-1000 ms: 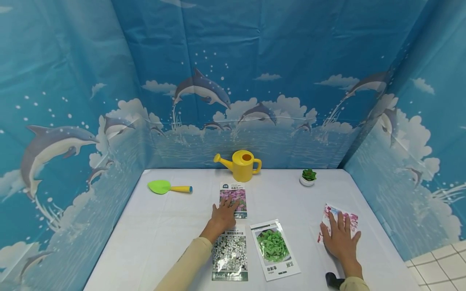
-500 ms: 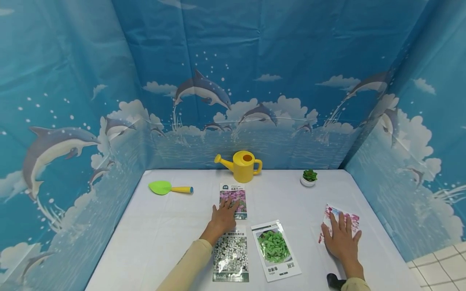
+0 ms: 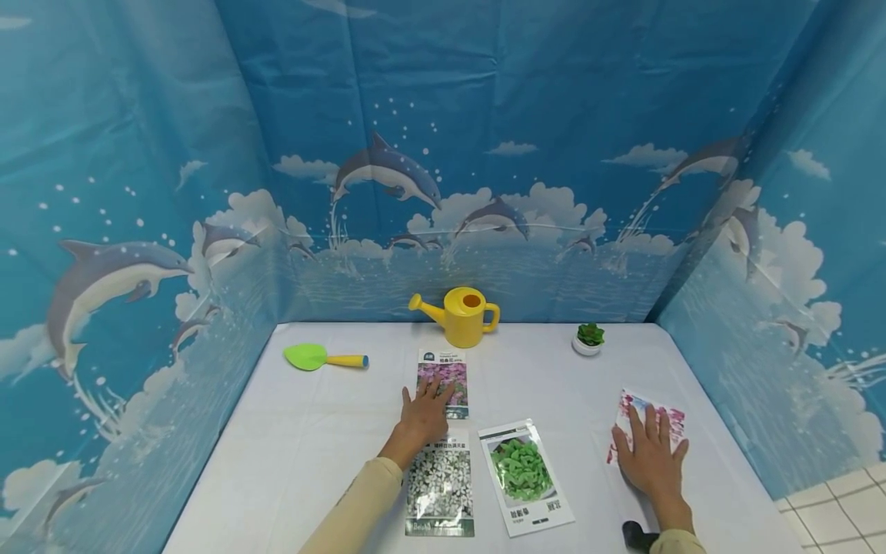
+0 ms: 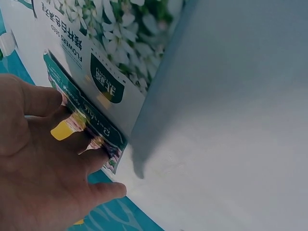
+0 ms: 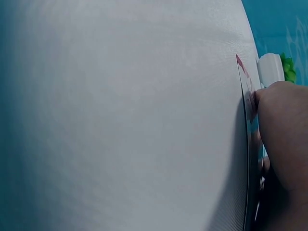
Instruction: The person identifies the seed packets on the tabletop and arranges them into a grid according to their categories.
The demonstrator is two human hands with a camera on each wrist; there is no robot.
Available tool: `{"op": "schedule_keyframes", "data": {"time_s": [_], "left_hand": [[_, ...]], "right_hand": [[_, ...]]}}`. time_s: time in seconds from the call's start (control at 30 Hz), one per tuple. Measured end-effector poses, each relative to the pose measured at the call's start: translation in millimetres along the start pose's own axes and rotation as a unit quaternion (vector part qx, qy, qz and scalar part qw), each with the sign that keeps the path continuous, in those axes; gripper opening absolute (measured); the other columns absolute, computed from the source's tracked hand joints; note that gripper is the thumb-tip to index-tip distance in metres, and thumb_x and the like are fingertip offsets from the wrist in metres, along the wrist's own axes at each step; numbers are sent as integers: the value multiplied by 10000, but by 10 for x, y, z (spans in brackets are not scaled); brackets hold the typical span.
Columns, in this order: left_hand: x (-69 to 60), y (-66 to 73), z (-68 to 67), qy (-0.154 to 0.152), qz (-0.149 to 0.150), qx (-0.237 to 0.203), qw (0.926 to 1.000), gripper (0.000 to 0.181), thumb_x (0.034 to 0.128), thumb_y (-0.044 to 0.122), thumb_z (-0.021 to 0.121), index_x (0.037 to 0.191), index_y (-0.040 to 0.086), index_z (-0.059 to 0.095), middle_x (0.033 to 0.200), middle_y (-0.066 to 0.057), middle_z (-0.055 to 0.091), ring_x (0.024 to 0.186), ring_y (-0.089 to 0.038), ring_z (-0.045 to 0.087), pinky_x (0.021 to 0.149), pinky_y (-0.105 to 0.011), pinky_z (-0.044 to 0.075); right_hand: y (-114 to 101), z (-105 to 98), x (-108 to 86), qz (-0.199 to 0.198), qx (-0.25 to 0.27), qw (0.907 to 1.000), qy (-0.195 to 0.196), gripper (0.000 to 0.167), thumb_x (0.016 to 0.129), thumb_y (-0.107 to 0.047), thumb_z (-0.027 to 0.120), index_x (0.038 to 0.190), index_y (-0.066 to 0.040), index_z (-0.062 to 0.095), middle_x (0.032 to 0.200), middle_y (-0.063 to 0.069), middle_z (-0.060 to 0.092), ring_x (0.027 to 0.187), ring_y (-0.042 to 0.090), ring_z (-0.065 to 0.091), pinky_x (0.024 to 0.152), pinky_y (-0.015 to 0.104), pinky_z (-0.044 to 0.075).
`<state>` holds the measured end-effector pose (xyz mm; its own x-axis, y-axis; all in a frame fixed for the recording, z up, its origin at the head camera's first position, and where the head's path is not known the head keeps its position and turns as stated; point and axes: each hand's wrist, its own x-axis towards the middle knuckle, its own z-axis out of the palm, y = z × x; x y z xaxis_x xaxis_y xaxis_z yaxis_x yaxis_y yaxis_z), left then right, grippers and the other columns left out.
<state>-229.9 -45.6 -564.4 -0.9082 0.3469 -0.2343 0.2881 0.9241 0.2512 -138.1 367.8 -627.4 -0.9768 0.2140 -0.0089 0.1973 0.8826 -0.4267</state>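
With fingers spread, my left hand point(image 3: 423, 419) rests on a seed packet with pink flowers point(image 3: 454, 373) in the middle of the white table. In the left wrist view, the same hand point(image 4: 57, 149) lies over that packet's green printed end. Just nearer to me is a seed packet with white flowers point(image 3: 440, 492), partly under the left wrist. To its right a packet picturing green leaves point(image 3: 521, 471) lies slightly turned. On the right, my right hand point(image 3: 651, 460) rests, fingers straight, on a smaller card or packet with pink blossoms point(image 3: 675, 421). That hand covers much of it.
A yellow watering can point(image 3: 464, 319) stands at the table's back edge. Back left lies a green toy trowel point(image 3: 306, 356) with a yellow handle. A small potted succulent point(image 3: 588, 338) stands back right. A dolphin-print curtain point(image 3: 443, 154) encloses the table on three sides.
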Motion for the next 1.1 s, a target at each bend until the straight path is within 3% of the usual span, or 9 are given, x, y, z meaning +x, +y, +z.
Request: {"op": "schedule_keyframes", "data": {"time_s": [0.4, 0.67, 1.1], "left_hand": [[-48, -3, 6, 91, -3, 103, 9999, 578, 1134, 271, 508, 1696, 212, 386, 1780, -127, 261, 1659, -362, 186, 1283, -696, 191], [-65, -61, 74, 211, 200, -240, 9993, 603, 1126, 267, 509, 1701, 155, 364, 1782, -183, 219, 1662, -406, 131, 1295, -700, 114], [-97, -154, 79, 451, 92, -633, 9969, 641, 1120, 305, 540, 1692, 86, 351, 1775, -217, 208, 1661, -407, 136, 1288, -707, 141]], "right_hand": [[-18, 10, 16, -83, 30, 10000, 16, 750, 1146, -463, 406, 1659, 60, 249, 1733, 359, 27, 1607, 548, -125, 1151, 833, -161], [-71, 5, 70, -101, 13, 9997, -217, 762, 1148, -467, 404, 1672, 52, 212, 1732, 361, -1, 1599, 557, -144, 1147, 828, -173], [-199, -8, 112, -358, 119, 9991, -178, 736, 1143, -422, 456, 1669, 48, 245, 1726, 374, 51, 1604, 566, -106, 1162, 825, -154]]}}
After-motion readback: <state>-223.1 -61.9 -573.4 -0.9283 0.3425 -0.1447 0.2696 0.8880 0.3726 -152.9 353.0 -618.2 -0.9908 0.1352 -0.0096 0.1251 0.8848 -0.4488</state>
